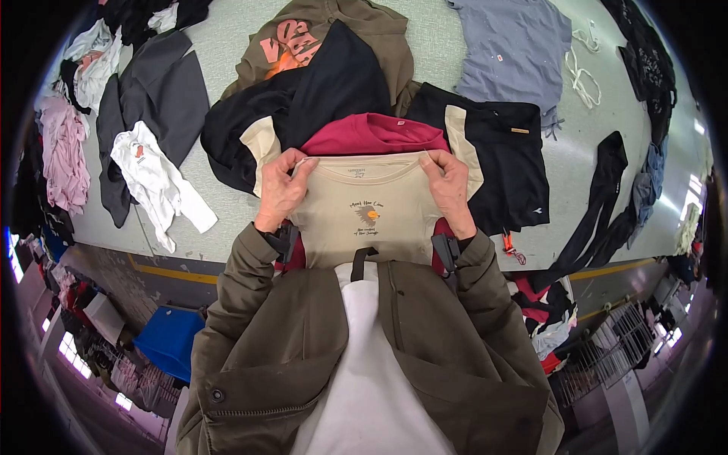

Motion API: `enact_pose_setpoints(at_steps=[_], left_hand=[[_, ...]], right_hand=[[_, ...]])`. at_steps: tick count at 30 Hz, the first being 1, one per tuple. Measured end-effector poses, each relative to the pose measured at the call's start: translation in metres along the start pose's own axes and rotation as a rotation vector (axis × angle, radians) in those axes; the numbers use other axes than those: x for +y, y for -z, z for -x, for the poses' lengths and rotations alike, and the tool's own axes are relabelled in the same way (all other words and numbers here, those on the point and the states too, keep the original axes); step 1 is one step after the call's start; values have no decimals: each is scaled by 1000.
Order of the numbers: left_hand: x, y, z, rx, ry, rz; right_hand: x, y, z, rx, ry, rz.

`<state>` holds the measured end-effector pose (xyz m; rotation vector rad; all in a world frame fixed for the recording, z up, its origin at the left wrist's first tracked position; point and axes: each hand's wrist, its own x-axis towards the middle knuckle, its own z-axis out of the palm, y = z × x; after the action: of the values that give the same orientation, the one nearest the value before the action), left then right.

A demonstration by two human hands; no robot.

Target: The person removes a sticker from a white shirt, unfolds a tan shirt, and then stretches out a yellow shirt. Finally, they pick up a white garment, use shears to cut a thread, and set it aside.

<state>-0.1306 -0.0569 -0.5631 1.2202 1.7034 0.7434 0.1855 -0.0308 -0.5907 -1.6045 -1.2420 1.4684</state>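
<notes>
A beige T-shirt with a printed lion's head hangs stretched between my hands, its neckline level and its front towards me. My left hand pinches it at one side of the neck, thumb on top. At the other side of the neck, my right hand grips the fabric the same way. Behind it lies a crimson top, partly covered by the beige shirt. Under and around that are a black and cream garment and, by my right hand, black shorts. The T-shirt's lower end is hidden near my body.
A brown printed sweatshirt and a grey-blue top lie farther back on the table. To the left are dark grey trousers and a white baby garment. Black leggings hang over the right edge. A blue bin stands below.
</notes>
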Motion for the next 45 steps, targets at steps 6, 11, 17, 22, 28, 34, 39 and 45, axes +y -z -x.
enact_pose_setpoints(at_steps=[6, 11, 17, 22, 28, 34, 39, 45], left_hand=[[9, 9, 0, -117, 51, -75], [25, -1, 9, -175, -208, -51], [72, -24, 19, -594, -137, 86], [82, -18, 60, -770, 72, 351], [91, -13, 114, -728, -113, 543], [118, -5, 174, -547, 149, 1021], [99, 0, 187, -576, 108, 1184], [112, -1, 203, -455, 187, 1129]], right_hand=[[-14, 15, 3, -138, -87, -19], [-45, 8, 11, -349, -58, -79], [-60, -1, 50, -320, 11, -264], [-63, 4, 93, -215, 39, -360], [-70, -2, 146, -123, 156, -388], [-80, -14, 200, -49, 237, -466], [-82, -21, 225, 41, 251, -460], [-111, -31, 248, 300, 393, -116]])
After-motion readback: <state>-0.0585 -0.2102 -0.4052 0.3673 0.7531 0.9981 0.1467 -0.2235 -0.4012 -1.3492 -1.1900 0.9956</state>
